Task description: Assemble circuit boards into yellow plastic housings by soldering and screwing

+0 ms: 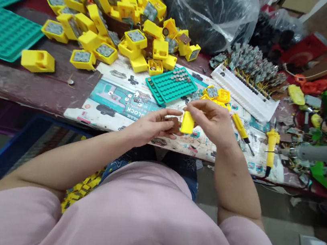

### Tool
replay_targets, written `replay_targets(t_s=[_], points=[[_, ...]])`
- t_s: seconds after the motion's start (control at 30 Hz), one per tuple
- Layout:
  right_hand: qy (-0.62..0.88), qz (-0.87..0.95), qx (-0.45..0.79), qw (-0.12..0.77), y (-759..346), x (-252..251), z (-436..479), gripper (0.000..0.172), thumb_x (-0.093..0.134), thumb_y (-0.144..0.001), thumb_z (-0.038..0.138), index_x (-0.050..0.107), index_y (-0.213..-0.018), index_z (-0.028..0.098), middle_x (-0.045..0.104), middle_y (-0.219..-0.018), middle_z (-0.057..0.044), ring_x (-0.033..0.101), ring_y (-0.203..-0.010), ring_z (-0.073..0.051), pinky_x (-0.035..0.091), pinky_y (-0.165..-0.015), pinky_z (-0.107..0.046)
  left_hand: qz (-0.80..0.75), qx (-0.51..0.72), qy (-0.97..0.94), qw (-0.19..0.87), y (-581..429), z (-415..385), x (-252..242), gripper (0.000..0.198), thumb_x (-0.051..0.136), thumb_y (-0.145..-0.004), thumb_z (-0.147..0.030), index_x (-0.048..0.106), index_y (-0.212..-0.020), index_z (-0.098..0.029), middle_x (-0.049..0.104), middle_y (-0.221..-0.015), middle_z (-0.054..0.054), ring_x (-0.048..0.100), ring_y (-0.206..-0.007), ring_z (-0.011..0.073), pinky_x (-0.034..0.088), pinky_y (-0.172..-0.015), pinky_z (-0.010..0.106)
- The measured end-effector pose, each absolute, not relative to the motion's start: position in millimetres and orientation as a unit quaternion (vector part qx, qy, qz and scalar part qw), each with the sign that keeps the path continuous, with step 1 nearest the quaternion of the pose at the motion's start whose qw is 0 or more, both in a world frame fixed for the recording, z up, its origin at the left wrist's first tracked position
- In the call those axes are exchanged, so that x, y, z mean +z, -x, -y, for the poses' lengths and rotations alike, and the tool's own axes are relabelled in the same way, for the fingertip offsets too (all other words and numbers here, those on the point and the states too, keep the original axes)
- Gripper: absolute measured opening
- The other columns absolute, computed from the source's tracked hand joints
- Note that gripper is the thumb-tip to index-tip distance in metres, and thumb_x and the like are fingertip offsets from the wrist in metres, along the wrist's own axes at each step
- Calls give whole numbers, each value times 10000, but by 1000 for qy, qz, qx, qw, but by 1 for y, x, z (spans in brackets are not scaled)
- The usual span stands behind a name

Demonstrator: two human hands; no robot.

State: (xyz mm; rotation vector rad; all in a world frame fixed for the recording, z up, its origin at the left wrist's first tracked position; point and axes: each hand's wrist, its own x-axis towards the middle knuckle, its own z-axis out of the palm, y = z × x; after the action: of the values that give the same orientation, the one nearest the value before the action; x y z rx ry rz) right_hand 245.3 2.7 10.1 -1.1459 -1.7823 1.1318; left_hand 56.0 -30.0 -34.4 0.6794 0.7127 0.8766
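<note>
My right hand (211, 119) is closed round a small yellow plastic block (187, 122), held upright just above the table's front edge. My left hand (153, 126) pinches a small brown circuit board (174, 125) right beside that block, the two parts touching or nearly so. Just behind both hands lies a small teal tray (171, 85) with several tiny metal parts in its pockets. A few yellow pieces (219, 95) sit to the right of that tray.
A heap of yellow blocks (110, 22) fills the back left, with larger teal trays (2, 31) at the far left. A white rack of wired boards (247, 89), a yellow screwdriver (241, 129) and a yellow soldering iron (270, 149) lie right. A blue crate (10, 149) stands below left.
</note>
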Motion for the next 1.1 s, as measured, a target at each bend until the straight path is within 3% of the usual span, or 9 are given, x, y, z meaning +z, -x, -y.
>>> replay_targets(t_s=[0.1, 0.23, 0.43, 0.73, 0.93, 1.03, 1.1], points=[[383, 647, 549, 365, -261, -2, -9, 249, 734, -825, 481, 771, -961, 276, 773, -1004, 6, 723, -838, -130, 595, -702, -243, -336, 430, -321, 774, -42, 28, -29, 375, 857, -690, -268, 677, -1004, -171, 708, -793, -15, 738, -759, 144, 594, -669, 222], [352, 609, 603, 376, -271, -19, -8, 244, 722, -830, 523, 778, -946, 315, 770, -1113, 7, 694, -1120, -182, 594, -915, -333, -334, 441, -354, 754, -30, 28, -23, 337, 831, -719, -281, 694, -1003, -162, 698, -796, -5, 718, -731, 148, 570, -622, 232], [365, 592, 604, 390, -267, -26, -6, 378, 754, -737, 633, 757, -943, 317, 765, -1143, -3, 677, -1175, -218, 551, -1031, -438, -297, 471, -374, 741, -32, 34, -17, 317, 849, -708, -309, 700, -952, -174, 669, -708, -16, 645, -646, 112, 529, -541, 201], [434, 579, 579, 375, -266, -28, -8, 697, 777, -519, 795, 684, -1016, 315, 757, -1125, -54, 717, -1074, -263, 595, -895, -491, -313, 428, -400, 748, -32, 42, -23, 334, 800, -758, -353, 686, -1026, -190, 697, -811, 9, 679, -766, 152, 585, -657, 270], [438, 602, 563, 360, -269, -26, -10, 730, 696, -583, 844, 641, -1064, 298, 742, -1153, -79, 709, -1068, -253, 594, -873, -483, -332, 409, -433, 731, -32, 43, -23, 348, 763, -781, -382, 680, -1056, -186, 705, -899, 30, 702, -857, 199, 607, -774, 363], [436, 609, 558, 358, -264, -17, -7, 639, 673, -683, 792, 650, -1066, 282, 768, -1020, -52, 736, -936, -215, 618, -777, -413, -352, 434, -494, 666, -31, 44, -29, 435, 765, -785, -374, 655, -1166, -195, 679, -1195, 82, 654, -1147, 265, 537, -1009, 448], [447, 628, 535, 346, -253, -5, 1, 527, 695, -749, 694, 673, -1049, 262, 773, -931, -31, 735, -809, -177, 610, -666, -327, -350, 455, -541, 615, -32, 43, -35, 621, 803, -755, -373, 582, -1319, -240, 559, -1431, 92, 489, -1388, 298, 400, -1169, 472]])
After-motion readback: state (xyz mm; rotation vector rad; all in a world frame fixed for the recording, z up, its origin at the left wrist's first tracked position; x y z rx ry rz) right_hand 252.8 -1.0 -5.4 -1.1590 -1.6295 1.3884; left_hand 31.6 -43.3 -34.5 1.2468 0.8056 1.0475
